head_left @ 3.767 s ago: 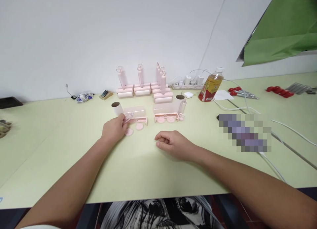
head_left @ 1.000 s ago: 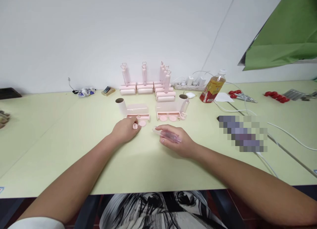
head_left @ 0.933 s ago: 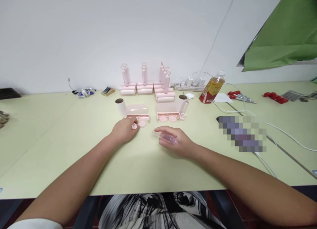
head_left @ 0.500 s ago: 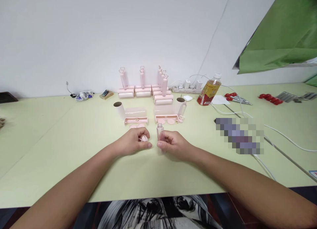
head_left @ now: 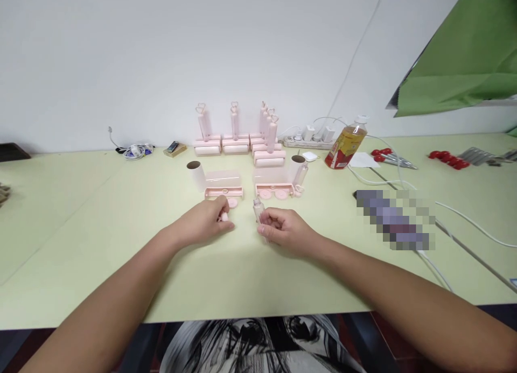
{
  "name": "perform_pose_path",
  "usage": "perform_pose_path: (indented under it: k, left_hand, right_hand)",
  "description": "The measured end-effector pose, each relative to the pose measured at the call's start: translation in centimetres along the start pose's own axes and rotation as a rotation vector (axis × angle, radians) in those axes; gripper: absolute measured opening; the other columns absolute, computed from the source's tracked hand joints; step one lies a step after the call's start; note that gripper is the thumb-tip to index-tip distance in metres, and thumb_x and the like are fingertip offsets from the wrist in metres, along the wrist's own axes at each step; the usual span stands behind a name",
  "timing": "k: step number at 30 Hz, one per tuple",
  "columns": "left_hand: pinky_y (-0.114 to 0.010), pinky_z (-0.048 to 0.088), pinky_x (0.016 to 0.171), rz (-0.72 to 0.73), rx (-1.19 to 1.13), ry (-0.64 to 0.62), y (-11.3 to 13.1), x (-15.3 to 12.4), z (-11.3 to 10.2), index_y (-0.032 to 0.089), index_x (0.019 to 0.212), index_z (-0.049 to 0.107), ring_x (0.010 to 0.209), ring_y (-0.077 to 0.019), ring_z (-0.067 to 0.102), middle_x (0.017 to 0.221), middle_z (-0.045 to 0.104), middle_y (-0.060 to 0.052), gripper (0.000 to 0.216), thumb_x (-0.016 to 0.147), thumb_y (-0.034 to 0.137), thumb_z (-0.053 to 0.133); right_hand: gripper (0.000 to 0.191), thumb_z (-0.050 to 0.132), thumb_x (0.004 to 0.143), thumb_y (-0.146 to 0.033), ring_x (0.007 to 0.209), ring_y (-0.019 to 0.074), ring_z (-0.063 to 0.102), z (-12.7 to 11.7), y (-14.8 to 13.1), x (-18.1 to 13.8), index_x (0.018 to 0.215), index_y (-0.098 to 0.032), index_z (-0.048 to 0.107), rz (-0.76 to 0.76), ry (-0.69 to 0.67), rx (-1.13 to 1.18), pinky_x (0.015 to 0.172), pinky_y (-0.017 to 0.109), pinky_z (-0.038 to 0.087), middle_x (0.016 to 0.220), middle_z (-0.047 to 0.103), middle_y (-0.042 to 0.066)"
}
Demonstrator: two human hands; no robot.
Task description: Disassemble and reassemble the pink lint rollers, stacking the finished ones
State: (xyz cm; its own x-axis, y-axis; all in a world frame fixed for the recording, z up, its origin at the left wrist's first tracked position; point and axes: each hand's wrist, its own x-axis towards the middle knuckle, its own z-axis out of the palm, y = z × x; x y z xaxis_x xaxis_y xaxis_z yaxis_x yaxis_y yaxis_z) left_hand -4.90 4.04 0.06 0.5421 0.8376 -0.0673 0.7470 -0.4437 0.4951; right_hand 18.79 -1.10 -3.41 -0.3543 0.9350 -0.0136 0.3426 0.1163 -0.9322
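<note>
My left hand (head_left: 202,220) is closed around a small pale pink piece (head_left: 223,217), mostly covered by the fingers; a ring-like part showed a moment ago. A clear pinkish tube with a narrow neck (head_left: 258,207) leans in my right hand (head_left: 290,231), between thumb and fingers. Just beyond the hands lie two pink trough-shaped holders (head_left: 224,194) and several pink discs (head_left: 281,194). White paper rolls with cardboard cores (head_left: 195,175) stand beside them. Another clear tube (head_left: 302,175) leans at the right-hand roll, with a pink heart-shaped loop (head_left: 299,190) at its foot.
Along the wall stand several pink lint rollers (head_left: 270,156) with upright handles. To their right are a power strip (head_left: 311,142), a drink bottle (head_left: 346,144) and red-handled tools (head_left: 382,155). White cables and a pixelated object (head_left: 391,219) occupy the right side. Coiled cable (head_left: 134,152) lies left.
My left hand has moved left, away from the tube, with the pink piece in it. In my right hand the tube has tipped to the left and the grip looks looser.
</note>
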Motion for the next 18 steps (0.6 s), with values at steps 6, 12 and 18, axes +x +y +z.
perform_pose_path:
  k: [6,12,18]
  left_hand:
    - [-0.028,0.034,0.053,-0.292,0.151,-0.016,-2.0,-0.1,-3.0,0.023,0.071,0.065,0.062,-0.0192,0.057,0.068,0.064,-0.002,0.029,0.073,0.052,0.061]
    - [-0.028,0.039,0.053,-0.515,0.193,0.155,-5.3,0.4,-4.5,0.024,0.077,0.07,0.072,-0.024,0.064,0.089,0.072,-0.006,0.024,0.065,0.044,0.066]
    - [-0.027,0.042,0.056,-0.49,0.104,0.173,-5.9,1.8,-3.2,0.022,0.08,0.068,0.071,-0.0224,0.065,0.087,0.073,-0.006,0.025,0.062,0.039,0.068]
  right_hand:
    - [0.025,0.062,0.083,-0.04,0.055,0.0094,0.04,0.0,0.0,0.0,0.076,-0.019,0.051,-0.011,-0.012,0.029,0.051,0.023,0.029,0.063,0.045,-0.005]
    - [0.026,0.063,0.082,-0.042,0.056,0.0093,0.035,0.0,0.2,-0.1,0.076,-0.019,0.052,-0.044,-0.033,0.009,0.052,0.024,0.025,0.063,0.038,-0.006]
    - [0.023,0.064,0.081,-0.039,0.056,0.0096,0.032,-0.1,0.3,0.0,0.078,-0.019,0.054,-0.041,-0.034,-0.063,0.053,0.024,0.024,0.06,0.033,-0.007]
